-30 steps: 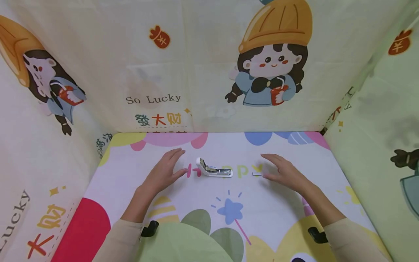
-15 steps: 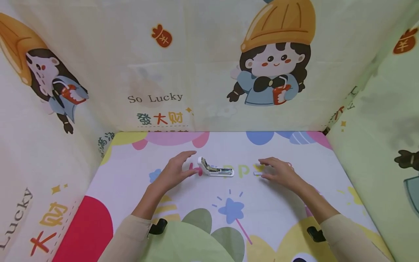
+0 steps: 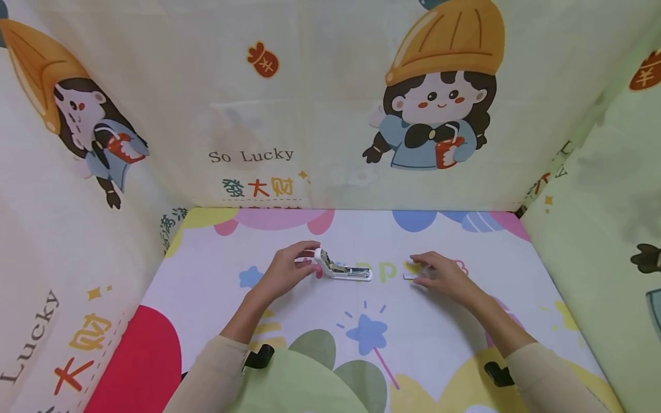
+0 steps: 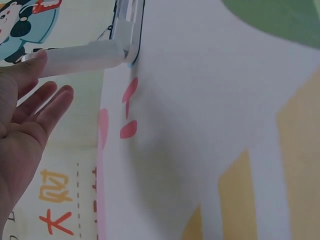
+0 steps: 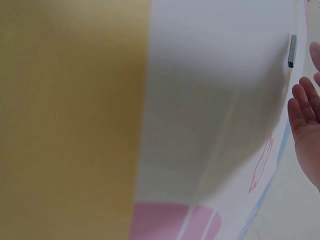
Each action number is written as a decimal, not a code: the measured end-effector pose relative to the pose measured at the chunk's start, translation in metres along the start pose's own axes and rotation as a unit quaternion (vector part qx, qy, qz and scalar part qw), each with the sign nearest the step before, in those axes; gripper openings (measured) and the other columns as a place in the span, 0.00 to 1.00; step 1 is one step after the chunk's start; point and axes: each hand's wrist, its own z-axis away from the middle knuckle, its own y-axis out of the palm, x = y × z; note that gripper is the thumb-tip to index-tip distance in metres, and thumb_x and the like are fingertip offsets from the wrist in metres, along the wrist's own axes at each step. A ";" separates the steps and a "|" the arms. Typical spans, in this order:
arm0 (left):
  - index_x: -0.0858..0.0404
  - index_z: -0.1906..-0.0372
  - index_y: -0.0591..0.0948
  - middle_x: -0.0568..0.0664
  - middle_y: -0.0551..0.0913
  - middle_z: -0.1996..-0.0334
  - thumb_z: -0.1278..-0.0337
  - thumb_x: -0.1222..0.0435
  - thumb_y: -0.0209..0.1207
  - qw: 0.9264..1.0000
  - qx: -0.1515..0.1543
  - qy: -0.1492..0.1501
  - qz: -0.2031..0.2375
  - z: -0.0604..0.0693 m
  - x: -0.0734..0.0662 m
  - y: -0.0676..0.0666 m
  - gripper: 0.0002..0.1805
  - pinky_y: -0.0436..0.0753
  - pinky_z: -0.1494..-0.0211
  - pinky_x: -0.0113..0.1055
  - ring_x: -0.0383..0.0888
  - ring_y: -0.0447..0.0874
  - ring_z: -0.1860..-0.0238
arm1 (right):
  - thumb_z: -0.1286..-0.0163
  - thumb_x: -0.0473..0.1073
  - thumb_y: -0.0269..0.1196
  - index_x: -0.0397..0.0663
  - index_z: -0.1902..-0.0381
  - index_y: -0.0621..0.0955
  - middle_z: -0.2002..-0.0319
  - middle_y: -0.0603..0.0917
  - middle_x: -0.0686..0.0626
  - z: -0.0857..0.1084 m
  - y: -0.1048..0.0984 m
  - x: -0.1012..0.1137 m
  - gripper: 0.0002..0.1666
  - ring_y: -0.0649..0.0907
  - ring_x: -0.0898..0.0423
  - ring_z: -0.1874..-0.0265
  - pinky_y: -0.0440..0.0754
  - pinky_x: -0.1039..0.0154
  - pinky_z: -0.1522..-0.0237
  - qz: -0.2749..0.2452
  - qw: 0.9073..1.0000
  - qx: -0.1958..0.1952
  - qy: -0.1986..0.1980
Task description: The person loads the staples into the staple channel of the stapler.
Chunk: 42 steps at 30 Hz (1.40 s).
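An opened white stapler [image 3: 352, 276] lies on the table, its top arm raised at the left. My left hand [image 3: 283, 272] is at the raised end, and in the left wrist view the thumb of that hand [image 4: 20, 115] lies over the tip of the white arm [image 4: 82, 57]; the index finger is mostly hidden behind it. My right hand [image 3: 445, 277] hovers open beside a small strip of staples [image 3: 409, 276]. In the right wrist view the grey strip [image 5: 292, 51] lies apart from the fingers of my right hand [image 5: 307, 120].
The table carries a printed cloth [image 3: 310, 310] with coloured shapes and letters. Patterned curtains [image 3: 330, 115] stand behind it and along both sides. A black piece [image 3: 260, 357] sits at my left sleeve, another [image 3: 498, 374] at my right.
My left hand has moved right to the stapler's raised end, and its fingers have closed in around it. My right hand's fingers have drawn nearer together beside the staples. The view has shifted slightly.
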 end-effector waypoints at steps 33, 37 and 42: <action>0.63 0.42 0.80 0.64 0.83 0.43 0.39 0.70 0.70 0.997 0.006 0.027 0.077 -0.012 0.000 0.017 0.21 0.85 0.42 0.37 0.57 0.85 0.40 | 0.37 0.36 0.74 0.47 0.55 0.88 0.59 0.85 0.52 -0.006 0.015 -0.005 0.12 0.82 0.58 0.62 0.83 0.64 0.56 0.007 0.999 0.028 0.025; 0.64 0.40 0.79 0.62 0.83 0.41 0.39 0.69 0.70 0.997 0.015 0.028 0.071 -0.015 -0.001 0.022 0.23 0.84 0.40 0.38 0.54 0.85 0.39 | 0.38 0.36 0.75 0.47 0.56 0.88 0.59 0.85 0.52 -0.006 0.017 -0.007 0.11 0.82 0.58 0.62 0.82 0.65 0.58 0.006 0.999 0.023 0.024; 0.64 0.40 0.80 0.62 0.84 0.41 0.39 0.69 0.71 0.997 0.021 0.028 0.074 -0.018 -0.002 0.026 0.23 0.83 0.39 0.39 0.54 0.84 0.39 | 0.37 0.36 0.75 0.47 0.57 0.88 0.60 0.84 0.52 -0.006 0.016 -0.007 0.11 0.81 0.58 0.63 0.82 0.65 0.58 0.004 0.999 0.026 0.025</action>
